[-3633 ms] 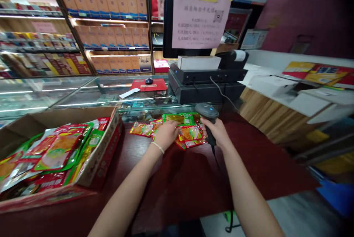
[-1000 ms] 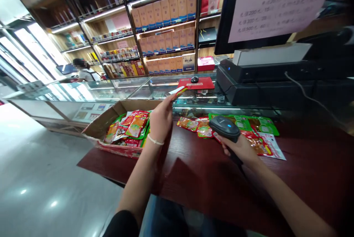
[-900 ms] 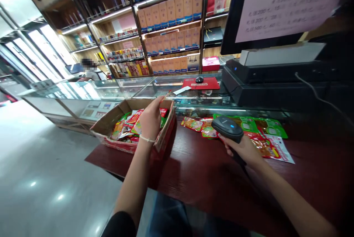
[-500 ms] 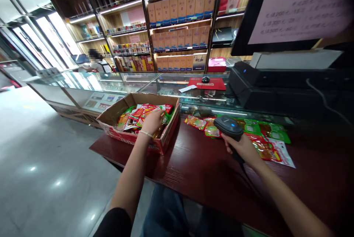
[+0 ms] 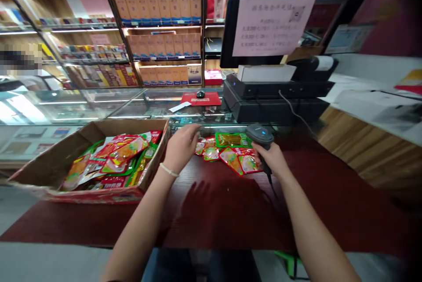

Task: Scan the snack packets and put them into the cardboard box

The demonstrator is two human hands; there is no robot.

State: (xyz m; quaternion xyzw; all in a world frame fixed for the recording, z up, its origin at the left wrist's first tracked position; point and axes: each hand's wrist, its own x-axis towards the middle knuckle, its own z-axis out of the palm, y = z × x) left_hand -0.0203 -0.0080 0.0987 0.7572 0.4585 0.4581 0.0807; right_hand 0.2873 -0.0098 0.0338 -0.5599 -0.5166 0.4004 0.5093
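My right hand (image 5: 271,159) grips a black handheld barcode scanner (image 5: 260,135) with a small blue light, its cord running down to the counter. Below and beside the scanner lie snack packets (image 5: 235,161) in red, green and clear wrapping. My left hand (image 5: 183,146) is over the counter, just left of these packets. Its fingers are stretched out and partly hidden, and I see nothing held in them. To its left, an open cardboard box (image 5: 145,194) contains more snack packets (image 5: 123,154), heaped loosely.
The dark red wooden counter (image 5: 211,220) runs along a glass display case (image 5: 132,97). A black mouse (image 5: 200,94) rests on a red mat (image 5: 214,99). A monitor with a pink paper sign (image 5: 270,23) stands behind, on black equipment (image 5: 280,108). A person (image 5: 36,81) is at far left.
My left hand has left the cardboard box and moved right, beside the packets on the counter. My right hand still holds the scanner. The view has turned right.
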